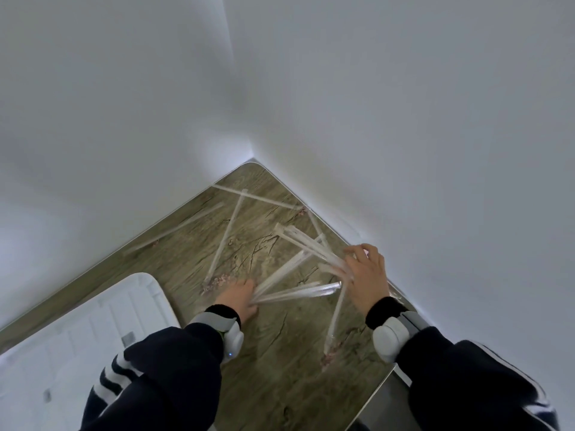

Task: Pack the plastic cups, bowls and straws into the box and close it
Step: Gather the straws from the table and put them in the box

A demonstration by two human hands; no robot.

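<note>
Dark striped sleeves with white wrist devices frame the lower field, and beyond them both hands work among the wrapped straws scattered on the wood-grain table. Left hand: fingers reach forward and close on the near ends of several straws that fan out from it toward the right hand. Right hand: fingers curled over the far ends of a second bunch, which angles up and away from it toward the table's corner against the white wall. Loose straws lie well beyond the left hand, nearer that corner (one long one runs along the table's far left edge, another crosses just short of the corner), and one lies just beside the right wrist, pointing toward the table's near edge. White box lid: resting on the table's left side, just beside the left forearm; no cups or bowls show. Judged risk: the two bunches are splayed rather than aligned, so a lift now would likely shed straws from either grip, since the slick wrappers slide on one another; straws near the right edge could also be swept off the table as the hands gather inward.
</note>
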